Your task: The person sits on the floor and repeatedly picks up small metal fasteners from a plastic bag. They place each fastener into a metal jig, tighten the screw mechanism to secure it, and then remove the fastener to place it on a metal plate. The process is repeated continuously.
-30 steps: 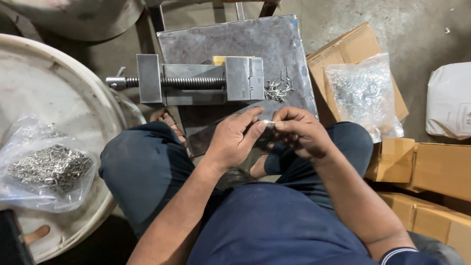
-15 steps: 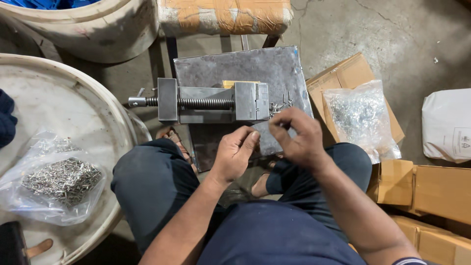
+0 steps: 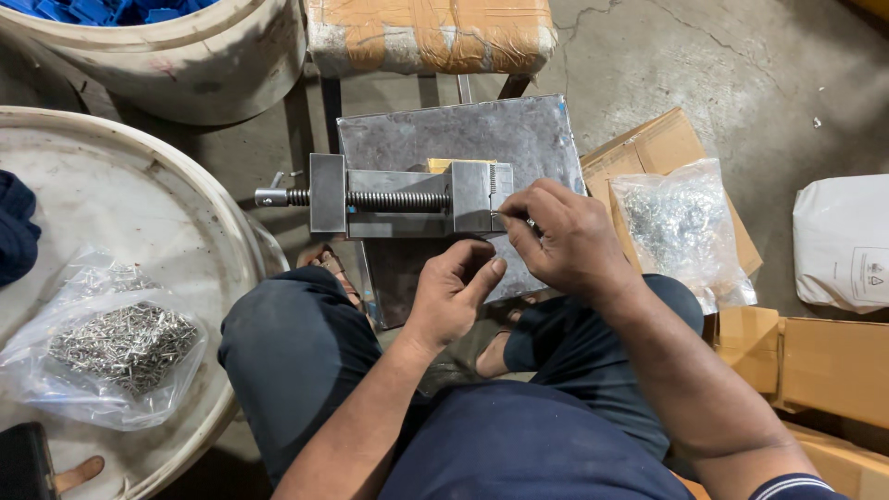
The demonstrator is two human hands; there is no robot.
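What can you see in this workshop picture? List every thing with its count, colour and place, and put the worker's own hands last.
Vise: one, grey steel, on the plate, centre.
Metal plate: one, grey, under the vise.
Bags of small metal parts: two, clear, left tray and right carton.
Round tray: one, white, left.
Tub: one, cream, top left.
Cartons: several, brown, right.
White sack: one, far right.
Left hand: open, below the vise.
Right hand: fingers pinched at the vise's right end.

Cracked, perhaps concrete floor [image 3: 704, 65]
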